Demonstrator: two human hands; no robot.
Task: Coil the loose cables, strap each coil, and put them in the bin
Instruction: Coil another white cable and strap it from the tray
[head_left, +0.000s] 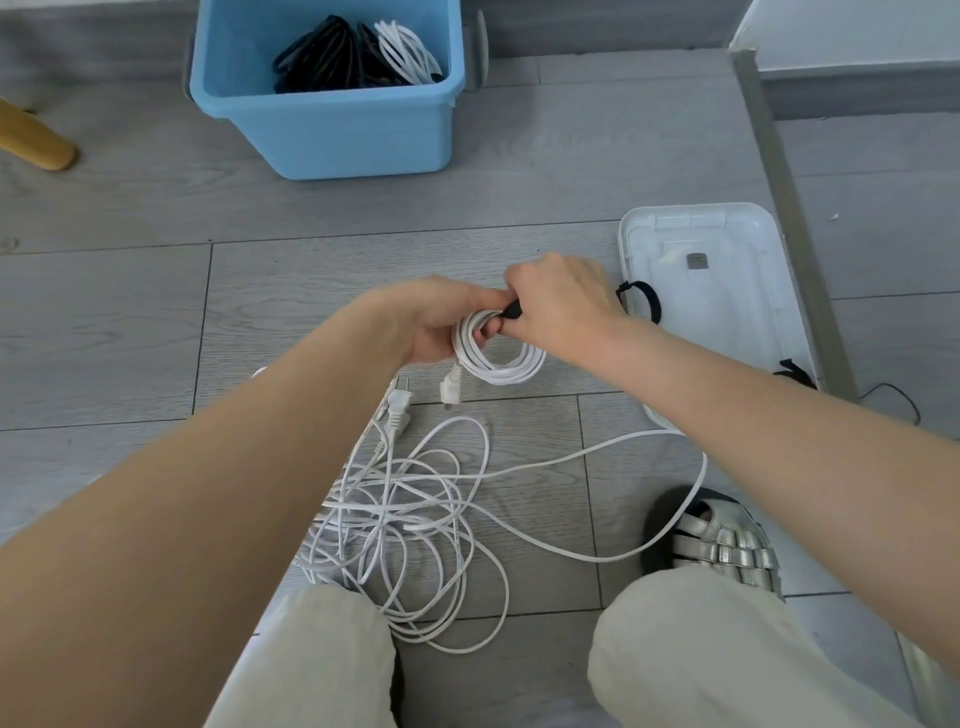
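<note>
Both forearms extend forward and converge above the grey wood-grain floor. The left hand grips the flat white coiled cable on its left side, fingers curled through the loop. The right hand pinches a short black strap against the top of the coil. The coil hangs upright, its long axis running left to right; its white plug dangles downward. Below it, a loose tangle of thin white cable lies on the floor between the knees (partly hidden by the left forearm). The blue plastic bin stands well beyond, holding black and white coils.
</note>
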